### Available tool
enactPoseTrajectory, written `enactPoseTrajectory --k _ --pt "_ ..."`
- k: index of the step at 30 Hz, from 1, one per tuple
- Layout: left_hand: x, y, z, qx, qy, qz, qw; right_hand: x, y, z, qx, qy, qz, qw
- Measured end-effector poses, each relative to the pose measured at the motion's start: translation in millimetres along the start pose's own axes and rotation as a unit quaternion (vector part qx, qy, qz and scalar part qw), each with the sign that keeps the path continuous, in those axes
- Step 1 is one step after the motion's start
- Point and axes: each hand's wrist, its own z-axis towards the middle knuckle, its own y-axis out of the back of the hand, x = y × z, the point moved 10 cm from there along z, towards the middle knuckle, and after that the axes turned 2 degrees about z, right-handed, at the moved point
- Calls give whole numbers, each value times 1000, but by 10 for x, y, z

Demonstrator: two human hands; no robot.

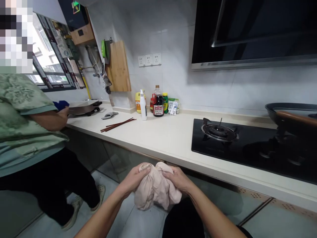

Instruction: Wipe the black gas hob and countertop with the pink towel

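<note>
A pale pinkish cloth (156, 190) hangs bunched between my two hands, in front of the counter's edge and below its top. My left hand (135, 178) grips its left side, thumb over the folds. On the other side my right hand (178, 178) holds it in the same way. The fingers behind the cloth are mostly hidden. Beyond it, on the white counter (158, 138), lie several dark red chopsticks (117, 125). Farther back stand a white spray bottle (143, 105) and a dark sauce bottle (158, 104).
A co-worker (27, 122) in a green top stands at the left, one arm over the counter. A black gas stove (223, 148) with a wok (294, 115) is on the right, under a range hood (255, 33). A cutting board (120, 66) hangs on the wall.
</note>
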Motion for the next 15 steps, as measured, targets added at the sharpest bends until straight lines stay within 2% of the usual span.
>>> enactPoseTrajectory --k 2,4,6,8,10,11,13,15 --pt "28 255 -55 -34 -16 51 998 2 82 10 -14 0 -44 999" --pt "118 452 -138 -40 -15 100 994 42 171 21 -27 15 -101 994" --pt "256 557 -244 -13 5 144 990 69 233 37 -37 19 -117 992" --pt "384 555 -355 46 19 199 979 78 242 60 -38 3 -59 998" --pt "452 527 -428 91 18 251 963 126 152 95 -15 -15 6 1000" --pt "445 527 -432 92 11 265 960 191 81 119 1 -13 9 1000" --pt "338 542 -373 55 -15 258 965 381 -138 172 61 13 -53 997" --pt "166 481 -266 26 -49 225 973 580 -413 203 146 54 -133 979"
